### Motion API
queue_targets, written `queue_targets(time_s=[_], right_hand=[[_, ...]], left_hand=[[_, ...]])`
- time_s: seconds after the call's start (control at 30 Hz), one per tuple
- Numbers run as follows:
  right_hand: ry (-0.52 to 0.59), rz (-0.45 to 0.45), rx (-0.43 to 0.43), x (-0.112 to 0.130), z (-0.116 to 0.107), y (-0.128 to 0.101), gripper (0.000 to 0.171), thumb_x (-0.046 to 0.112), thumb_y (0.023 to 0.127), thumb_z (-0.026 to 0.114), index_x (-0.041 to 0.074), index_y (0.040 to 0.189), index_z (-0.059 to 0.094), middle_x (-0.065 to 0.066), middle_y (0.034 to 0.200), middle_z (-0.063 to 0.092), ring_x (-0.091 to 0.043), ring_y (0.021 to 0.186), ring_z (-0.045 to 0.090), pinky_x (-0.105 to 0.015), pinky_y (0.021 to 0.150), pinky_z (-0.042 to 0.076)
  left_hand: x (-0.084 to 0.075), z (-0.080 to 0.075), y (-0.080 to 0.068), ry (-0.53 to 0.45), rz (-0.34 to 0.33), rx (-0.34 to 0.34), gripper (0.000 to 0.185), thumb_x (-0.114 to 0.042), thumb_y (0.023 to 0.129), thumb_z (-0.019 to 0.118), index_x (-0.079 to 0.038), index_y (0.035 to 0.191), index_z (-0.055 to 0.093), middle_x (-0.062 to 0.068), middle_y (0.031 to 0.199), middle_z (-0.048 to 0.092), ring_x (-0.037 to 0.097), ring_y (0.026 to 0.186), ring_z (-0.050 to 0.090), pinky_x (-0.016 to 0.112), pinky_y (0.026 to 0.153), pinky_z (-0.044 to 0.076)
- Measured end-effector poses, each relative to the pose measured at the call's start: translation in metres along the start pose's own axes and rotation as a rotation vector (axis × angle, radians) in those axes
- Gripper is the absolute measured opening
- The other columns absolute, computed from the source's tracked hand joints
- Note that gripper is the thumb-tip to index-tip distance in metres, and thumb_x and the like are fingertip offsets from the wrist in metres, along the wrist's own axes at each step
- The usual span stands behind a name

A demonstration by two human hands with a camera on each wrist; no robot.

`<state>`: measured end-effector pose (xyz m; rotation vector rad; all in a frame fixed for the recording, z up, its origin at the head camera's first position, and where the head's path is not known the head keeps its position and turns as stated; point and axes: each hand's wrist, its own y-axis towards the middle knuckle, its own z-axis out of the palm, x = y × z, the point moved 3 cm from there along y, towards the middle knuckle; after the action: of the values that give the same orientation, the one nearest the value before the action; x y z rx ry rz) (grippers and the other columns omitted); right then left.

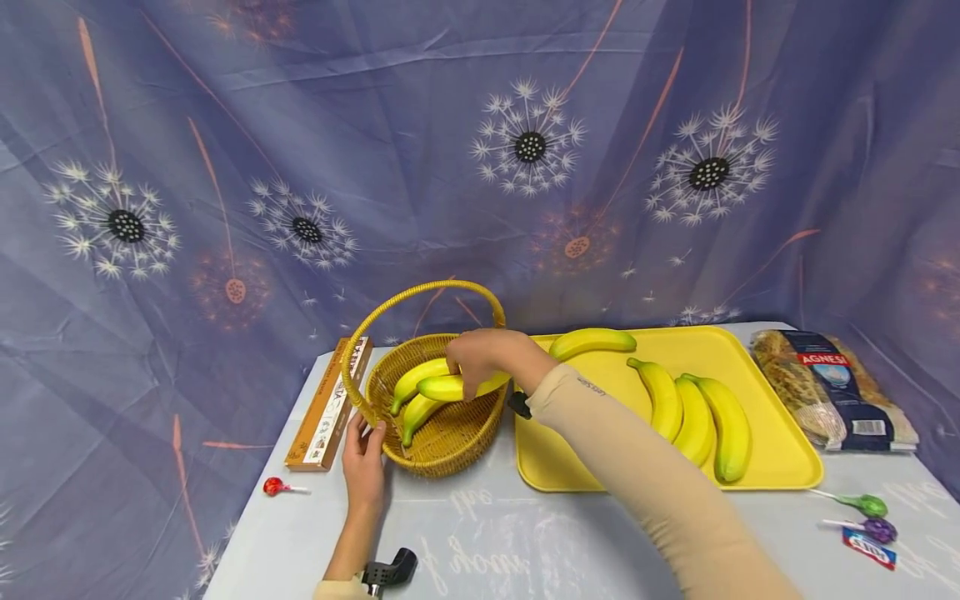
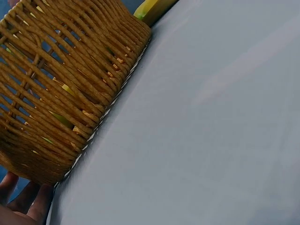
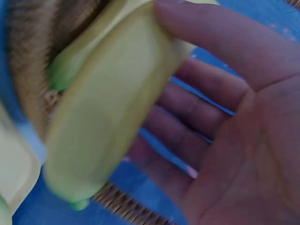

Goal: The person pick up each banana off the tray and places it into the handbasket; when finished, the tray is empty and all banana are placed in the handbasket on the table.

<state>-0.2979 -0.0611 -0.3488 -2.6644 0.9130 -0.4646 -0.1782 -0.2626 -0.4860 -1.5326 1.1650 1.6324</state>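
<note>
On the counter, the yellow tray at the right still carries 4 bananas, 1 along its far edge and 3 side by side. Left of it, the wicker basket holds 2 bananas already. Our right hand lowers a 3rd banana in, grip closed around it. Our left hand steadies the basket's near rim, fingers resting against the weave.

The basket is woven from rough, matt wicker. The bananas are seen as smooth and slightly glossy. The tray is made of smooth plastic, and the bench is covered with matt cloth.
</note>
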Motion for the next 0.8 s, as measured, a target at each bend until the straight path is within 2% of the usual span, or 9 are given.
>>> queue_targets(time_s=[0.07,0.13,0.23,0.3,0.37,0.47,0.6,0.7,0.8], right_hand=[[-0.008,0.009,0.045,0.008,0.000,0.002,0.018,0.027,0.079,0.080,0.016,0.087,0.068,0.011,0.078,0.047,-0.006,0.066,0.040,-0.023,0.060,0.037],[-0.020,0.005,0.082,0.018,-0.002,0.005,0.017,0.026,0.079,0.080,0.016,0.085,0.068,0.009,0.078,0.048,-0.007,0.066,0.041,-0.023,0.060,0.038],[-0.063,-0.018,0.067,0.036,-0.008,0.010,0.028,0.029,0.077,0.082,0.020,0.101,0.072,0.011,0.099,0.061,-0.009,0.084,0.056,-0.026,0.070,0.049],[-0.093,-0.037,0.061,0.048,-0.011,0.017,0.031,0.029,0.076,0.082,0.019,0.104,0.073,0.009,0.102,0.063,-0.011,0.088,0.058,-0.027,0.073,0.049],[-0.125,-0.048,0.069,0.057,-0.009,0.024,0.029,0.029,0.076,0.081,0.018,0.102,0.073,0.009,0.099,0.064,-0.011,0.086,0.058,-0.027,0.072,0.049],[-0.176,-0.030,0.124,0.065,0.004,0.034,0.023,0.028,0.076,0.081,0.018,0.096,0.071,0.009,0.090,0.063,-0.010,0.080,0.055,-0.025,0.068,0.047],[-0.220,0.036,0.224,0.069,0.028,0.042,0.017,0.024,0.077,0.081,0.017,0.088,0.069,0.005,0.082,0.059,-0.013,0.071,0.048,-0.026,0.060,0.043],[-0.206,0.096,0.248,0.070,0.042,0.045,0.014,0.019,0.077,0.081,0.016,0.084,0.069,0.003,0.080,0.057,-0.015,0.067,0.045,-0.027,0.056,0.042],[-0.211,0.135,0.234,0.070,0.051,0.045,0.014,0.014,0.077,0.079,0.017,0.083,0.067,0.003,0.081,0.055,-0.016,0.068,0.043,-0.028,0.056,0.039]], left_hand=[[-0.004,0.002,-0.002,0.010,0.006,0.004,0.046,-0.020,0.098,0.055,-0.007,0.141,0.047,0.015,0.139,0.046,0.019,0.112,0.052,0.016,0.085,0.046],[-0.006,0.002,-0.003,0.024,0.005,0.006,0.046,-0.021,0.098,0.055,-0.007,0.142,0.046,0.015,0.139,0.047,0.019,0.112,0.052,0.016,0.085,0.046],[-0.008,0.000,-0.001,0.033,0.010,-0.005,0.045,-0.019,0.099,0.054,-0.007,0.141,0.046,0.014,0.139,0.047,0.019,0.112,0.052,0.015,0.085,0.046],[-0.009,-0.003,0.000,0.031,0.015,-0.017,0.044,-0.018,0.099,0.054,-0.008,0.141,0.047,0.013,0.138,0.047,0.018,0.111,0.053,0.016,0.085,0.046],[-0.009,-0.005,0.001,0.021,0.019,-0.023,0.043,-0.015,0.099,0.053,-0.008,0.141,0.047,0.013,0.137,0.048,0.016,0.109,0.053,0.018,0.085,0.047],[-0.008,-0.004,0.001,0.024,0.016,-0.012,0.043,-0.015,0.099,0.052,-0.007,0.141,0.047,0.013,0.137,0.048,0.014,0.108,0.054,0.018,0.085,0.047],[-0.008,-0.001,-0.001,0.037,0.006,-0.002,0.045,-0.019,0.099,0.054,-0.007,0.141,0.046,0.014,0.138,0.047,0.014,0.109,0.053,0.013,0.083,0.046],[-0.007,0.001,-0.002,0.034,0.002,-0.008,0.044,-0.020,0.099,0.054,-0.008,0.141,0.047,0.013,0.137,0.047,0.017,0.111,0.052,0.013,0.083,0.045],[-0.007,0.002,-0.003,0.033,-0.006,-0.009,0.044,-0.020,0.099,0.054,-0.009,0.141,0.047,0.013,0.137,0.048,0.017,0.110,0.052,0.013,0.083,0.045]])
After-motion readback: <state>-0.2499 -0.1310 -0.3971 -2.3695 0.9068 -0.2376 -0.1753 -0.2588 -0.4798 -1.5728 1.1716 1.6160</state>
